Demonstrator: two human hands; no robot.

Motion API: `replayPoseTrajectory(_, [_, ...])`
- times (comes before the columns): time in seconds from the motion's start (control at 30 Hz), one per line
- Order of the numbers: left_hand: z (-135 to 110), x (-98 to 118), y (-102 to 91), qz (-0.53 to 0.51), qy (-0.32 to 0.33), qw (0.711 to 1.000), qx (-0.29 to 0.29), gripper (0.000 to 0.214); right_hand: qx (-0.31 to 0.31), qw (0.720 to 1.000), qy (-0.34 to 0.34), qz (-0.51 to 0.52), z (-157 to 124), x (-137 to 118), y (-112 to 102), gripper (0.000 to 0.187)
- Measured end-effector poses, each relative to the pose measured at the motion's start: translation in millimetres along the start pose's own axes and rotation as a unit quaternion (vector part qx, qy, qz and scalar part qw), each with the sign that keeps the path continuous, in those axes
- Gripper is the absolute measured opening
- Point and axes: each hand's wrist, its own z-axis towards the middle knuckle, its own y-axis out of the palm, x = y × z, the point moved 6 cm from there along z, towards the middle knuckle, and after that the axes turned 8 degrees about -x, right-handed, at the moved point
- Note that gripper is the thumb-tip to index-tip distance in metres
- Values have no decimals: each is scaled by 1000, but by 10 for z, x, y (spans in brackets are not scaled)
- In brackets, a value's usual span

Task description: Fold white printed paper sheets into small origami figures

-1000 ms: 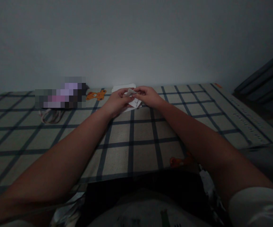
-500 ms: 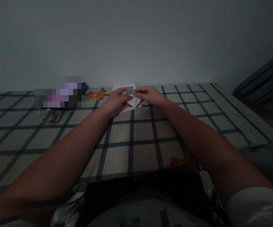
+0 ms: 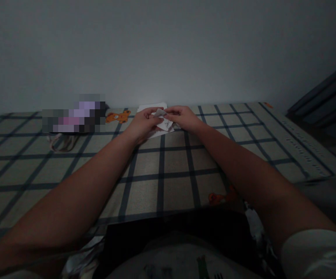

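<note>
Near the far edge of the checked cloth, both my hands meet around a small piece of folded white paper (image 3: pixel 164 124) with dark marks on it. My left hand (image 3: pixel 145 123) pinches its left side between thumb and fingers. On the other side, the fingertips of my right hand (image 3: pixel 182 116) grip the paper's right edge. Beneath and behind the hands lies a larger white sheet (image 3: pixel 152 105), partly covered by them. The exact folds are too small and dim to make out.
A checked cloth (image 3: pixel 173 162) with printed bears covers the table, which meets a plain wall (image 3: pixel 168 50). At the left sits a blurred purple and dark object (image 3: pixel 80 116), with a looped strap (image 3: pixel 61 143) in front. Dark slatted furniture (image 3: pixel 327 100) stands at the right.
The folded paper has shifted and tilted slightly between my fingers. Both hands stay in nearly the same place, still gripping it.
</note>
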Motion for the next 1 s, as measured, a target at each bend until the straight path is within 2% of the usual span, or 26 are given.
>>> replayPoseTrajectory(0.57, [28, -39, -13, -7, -4, 1000, -1, 51, -12, 1000, -17, -5, 44, 76, 11, 22])
replayPoseTrajectory(0.7, [12, -24, -16, -13, -7, 1000, 12, 52, -1, 999, -28, -20, 41, 38, 9, 21])
replayPoseTrajectory(0.9, [20, -36, -4, -13, 8, 1000, -20, 56, 8, 999, -30, -24, 25, 5, 13, 23])
replayPoseTrajectory(1.0, [40, -41, -54, -7, 8, 1000, -2, 56, 16, 1000, -14, 1, 7, 2, 12, 28])
